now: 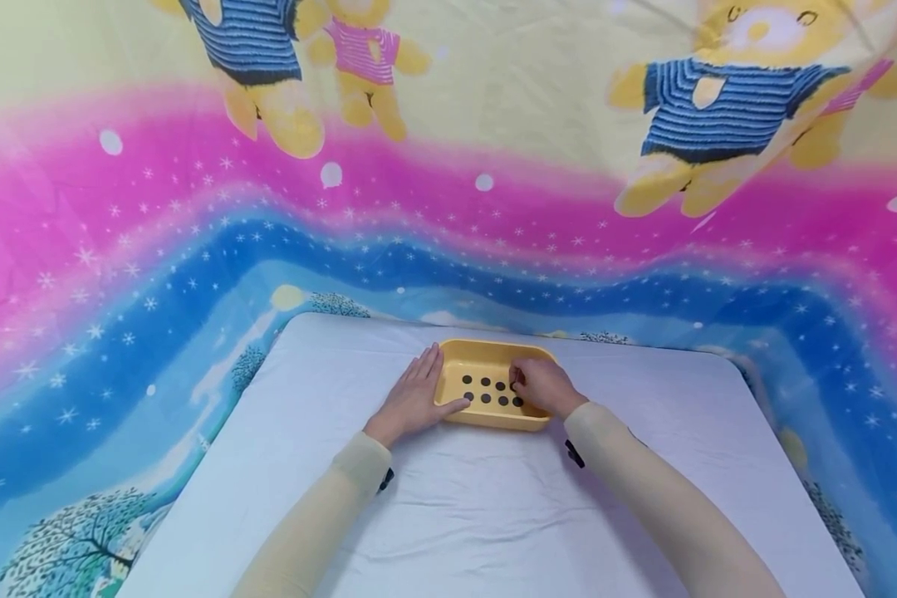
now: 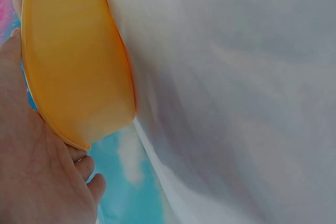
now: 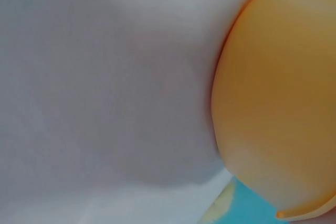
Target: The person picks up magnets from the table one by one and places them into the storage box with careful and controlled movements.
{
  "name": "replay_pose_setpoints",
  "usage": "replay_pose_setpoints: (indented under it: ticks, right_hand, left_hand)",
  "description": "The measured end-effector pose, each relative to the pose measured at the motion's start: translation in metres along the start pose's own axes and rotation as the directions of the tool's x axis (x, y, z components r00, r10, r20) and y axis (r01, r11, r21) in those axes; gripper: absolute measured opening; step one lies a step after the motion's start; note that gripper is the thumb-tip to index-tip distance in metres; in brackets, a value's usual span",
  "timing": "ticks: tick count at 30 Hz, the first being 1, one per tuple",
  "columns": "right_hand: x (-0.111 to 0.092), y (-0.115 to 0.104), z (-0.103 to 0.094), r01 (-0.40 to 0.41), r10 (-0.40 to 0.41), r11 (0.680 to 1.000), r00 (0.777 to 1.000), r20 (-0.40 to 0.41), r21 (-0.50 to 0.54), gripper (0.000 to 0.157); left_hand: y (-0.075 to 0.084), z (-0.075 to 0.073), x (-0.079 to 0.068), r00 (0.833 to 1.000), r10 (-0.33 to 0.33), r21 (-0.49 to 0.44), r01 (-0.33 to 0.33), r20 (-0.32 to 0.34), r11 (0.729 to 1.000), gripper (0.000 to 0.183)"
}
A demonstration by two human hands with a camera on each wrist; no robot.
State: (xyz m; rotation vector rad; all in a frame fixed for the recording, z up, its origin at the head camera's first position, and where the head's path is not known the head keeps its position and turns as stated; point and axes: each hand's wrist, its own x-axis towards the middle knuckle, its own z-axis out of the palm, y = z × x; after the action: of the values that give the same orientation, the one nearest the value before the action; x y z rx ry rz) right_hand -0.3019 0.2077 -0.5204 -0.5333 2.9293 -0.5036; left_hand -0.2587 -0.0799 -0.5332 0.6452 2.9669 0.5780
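Note:
A yellow oblong plastic tub (image 1: 493,419) stands near the table's far edge. Several small black round discs (image 1: 486,399) lie in two rows on its floor. My left hand (image 1: 413,397) rests at the tub's left end, fingers straight along the rim and thumb reaching over the front corner. The left wrist view shows that palm (image 2: 37,166) against the rim, with the tub's outer wall (image 2: 79,61) beside it. My right hand (image 1: 544,386) reaches over the right end into the tub, fingers curled, pinching a black disc at the right of the back row. In the right wrist view the tub wall (image 3: 278,98) hides most of that hand.
A white cloth (image 1: 463,515) with slight wrinkles covers the table. Behind and around it hangs a printed curtain (image 1: 448,208) with bears, snowflakes and trees, close to the table's far edge (image 1: 613,345).

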Motion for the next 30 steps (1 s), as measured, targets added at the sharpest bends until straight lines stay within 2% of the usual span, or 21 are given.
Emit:
replay_pose_setpoints:
  ticks: [6, 19, 25, 30]
  right_hand:
    - [0.0017, -0.0001, 0.0044, -0.040, 0.039, 0.999, 0.999, -0.012, -0.034, 0.006]
    - [-0.0027, -0.0026, 0.0043, -0.042, 0.040, 0.995, 0.999, -0.030, -0.086, 0.009]
    - [-0.0037, -0.0010, 0.0031, -0.025, 0.023, 0.999, 0.998, -0.057, -0.034, 0.010]
    - [-0.0077, 0.0024, 0.0006, 0.028, -0.022, 0.998, 0.993, -0.116, 0.047, 0.005]
  left_hand:
    - [0.0004, -0.0007, 0.0005, 1.000, 0.003, 0.003, -0.003, 0.002, 1.000, 0.114]
    - [0.0017, 0.0015, 0.0045, 1.000, 0.011, 0.003, -0.011, -0.001, 1.000, 0.113]
    - [0.0021, 0.0016, 0.0048, 1.000, 0.016, 0.014, -0.016, -0.005, 1.000, 0.113]
    - [0.0010, 0.0011, 0.0036, 1.000, -0.001, 0.022, 0.001, 0.008, 1.000, 0.115]
